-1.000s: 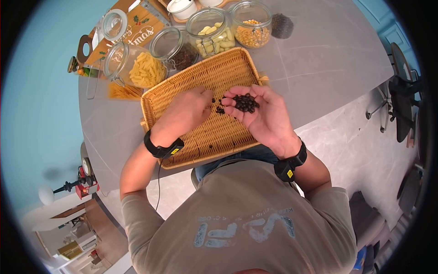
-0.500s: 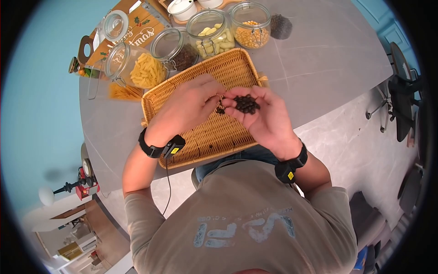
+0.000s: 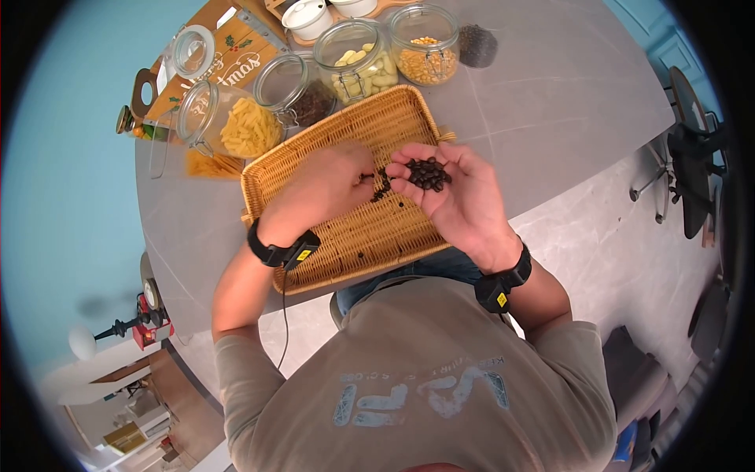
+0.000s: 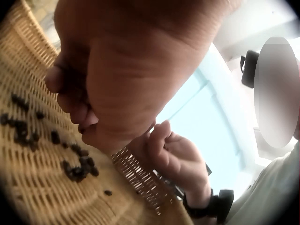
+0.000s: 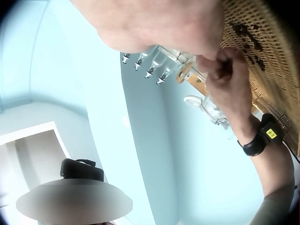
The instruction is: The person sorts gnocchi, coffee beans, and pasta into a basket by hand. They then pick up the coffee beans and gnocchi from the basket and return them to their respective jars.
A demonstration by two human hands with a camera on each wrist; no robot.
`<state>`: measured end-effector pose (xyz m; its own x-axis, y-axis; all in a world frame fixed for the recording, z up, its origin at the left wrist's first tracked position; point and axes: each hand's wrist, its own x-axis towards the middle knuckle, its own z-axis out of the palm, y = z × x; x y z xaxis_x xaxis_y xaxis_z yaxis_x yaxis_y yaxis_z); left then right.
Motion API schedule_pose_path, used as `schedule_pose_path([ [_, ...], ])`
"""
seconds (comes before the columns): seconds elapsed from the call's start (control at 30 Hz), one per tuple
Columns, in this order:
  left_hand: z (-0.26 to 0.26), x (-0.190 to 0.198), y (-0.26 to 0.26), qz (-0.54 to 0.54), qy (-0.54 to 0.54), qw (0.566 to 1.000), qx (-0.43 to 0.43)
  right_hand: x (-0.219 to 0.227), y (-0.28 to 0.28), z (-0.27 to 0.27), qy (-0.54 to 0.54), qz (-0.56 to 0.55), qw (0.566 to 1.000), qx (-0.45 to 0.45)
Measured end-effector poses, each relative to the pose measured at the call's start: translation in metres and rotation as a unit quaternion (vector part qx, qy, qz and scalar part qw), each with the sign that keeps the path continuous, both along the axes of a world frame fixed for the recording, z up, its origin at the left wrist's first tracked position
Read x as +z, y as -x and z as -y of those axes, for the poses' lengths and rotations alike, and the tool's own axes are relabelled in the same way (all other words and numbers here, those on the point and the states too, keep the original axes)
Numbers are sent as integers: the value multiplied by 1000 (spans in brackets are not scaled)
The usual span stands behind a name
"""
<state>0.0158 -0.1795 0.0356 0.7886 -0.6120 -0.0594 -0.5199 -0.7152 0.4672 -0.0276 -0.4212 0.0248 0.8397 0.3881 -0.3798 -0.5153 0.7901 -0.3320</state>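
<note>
My right hand (image 3: 468,197) is palm up and cupped, its fingers curled round a small heap of dark coffee beans (image 3: 429,175). My left hand (image 3: 326,182), palm down over the wicker tray (image 3: 330,248), has its fingertips bunched beside the right fingers. A dark bean (image 3: 366,178) shows at the left thumb and fingertips. In the left wrist view, the left hand (image 4: 126,70) has its fingers curled in, above loose coffee beans (image 4: 77,164) scattered on the woven bottom. The right palm and its heap are hidden in the right wrist view.
Behind the tray stand glass jars: pasta tubes (image 3: 250,127), dark contents (image 3: 311,104), pale pieces (image 3: 366,75) and corn kernels (image 3: 427,61). Long dry pasta (image 3: 214,165) lies left of the tray, and a dark mesh-like object (image 3: 478,46) sits beyond the corn.
My left hand rose toward the right fingertips, then lowered and drew back slightly left. The right hand stays cupped round its beans, nearly still. The dark beans between the hands now form a longer cluster.
</note>
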Motion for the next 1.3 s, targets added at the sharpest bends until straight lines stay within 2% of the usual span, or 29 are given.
schedule_pose_path([
  [0.07, -1, 23, 0, -12, 44, 998, 45, -2, 1, -3, 2, -1, 1000, 8],
  [0.17, 11, 59, 5, -46, 93, 993, 59, -6, 4, -11, 1, -2, 1000, 30],
  [0.27, 22, 71, 12, -53, 138, 988, 36, -8, 6, -16, -15, 0, 999, 45],
  [0.37, 14, 66, 13, -29, 126, 991, 46, -6, 7, -15, -18, 7, 999, 50],
  [0.47, -6, 36, 10, 7, 51, 999, -1, -4, 6, -8, 0, 5, 999, 34],
  [0.57, -6, 18, 18, 16, -11, 1000, -12, -4, 4, -3, 1, 0, 1000, 17],
  [0.67, 3, 9, 28, -39, -34, 998, 18, 1, 2, 5, -7, 9, 1000, 2],
  [0.77, 4, -3, 30, -32, -24, 999, 20, 4, 0, 11, -22, 21, 999, -11],
  [0.87, 0, -8, 27, -48, -18, 999, -5, 6, -1, 16, -22, 23, 999, -19],
  [0.97, 3, 1, 29, -58, -57, 997, -5, 10, 1, 16, -7, 7, 1000, -23],
  [1.17, 11, -3, 43, -6, -123, 992, 9, 6, 4, 11, -10, 12, 1000, -14],
  [1.3, 10, -9, 47, 26, -114, 993, 3, 1, 7, 6, 1, 22, 1000, 0],
])
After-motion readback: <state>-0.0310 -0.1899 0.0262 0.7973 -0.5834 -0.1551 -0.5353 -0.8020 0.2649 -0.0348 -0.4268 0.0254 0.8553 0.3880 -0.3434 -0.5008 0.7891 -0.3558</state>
